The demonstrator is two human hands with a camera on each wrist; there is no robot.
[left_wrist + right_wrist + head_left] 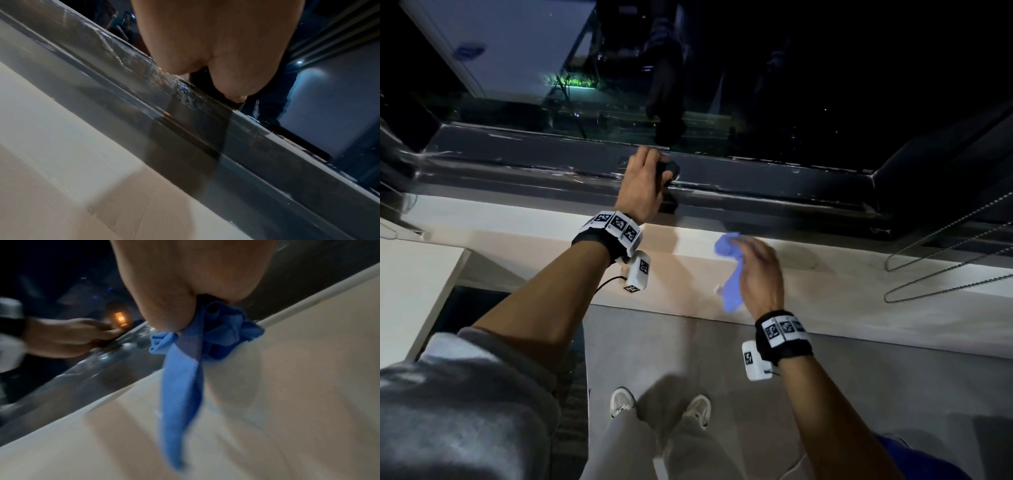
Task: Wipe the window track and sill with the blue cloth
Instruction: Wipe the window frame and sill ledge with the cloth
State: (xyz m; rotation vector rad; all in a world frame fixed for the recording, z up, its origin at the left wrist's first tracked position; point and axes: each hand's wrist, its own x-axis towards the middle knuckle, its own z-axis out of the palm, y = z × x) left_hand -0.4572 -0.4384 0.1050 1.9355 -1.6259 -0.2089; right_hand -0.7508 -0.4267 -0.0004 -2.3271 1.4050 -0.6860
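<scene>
My right hand (756, 270) holds the bunched blue cloth (732, 274) just above the pale sill (852, 287); one end of it hangs down toward me. In the right wrist view the cloth (180, 386) trails from my curled fingers over the sill (298, 386). My left hand (647, 181) grips a dark window handle (671, 168) on the sash, above the dark grey track (774, 195). The left wrist view shows the palm (216, 40) over the handle (197, 79), with the scuffed, film-covered track (185, 129) below.
Two loops of blind bead chain (941, 274) lie on the sill at the right, beside the blind slats (996, 219). A white counter (414, 284) stands low on the left. My feet (661, 407) are on the grey floor below the sill.
</scene>
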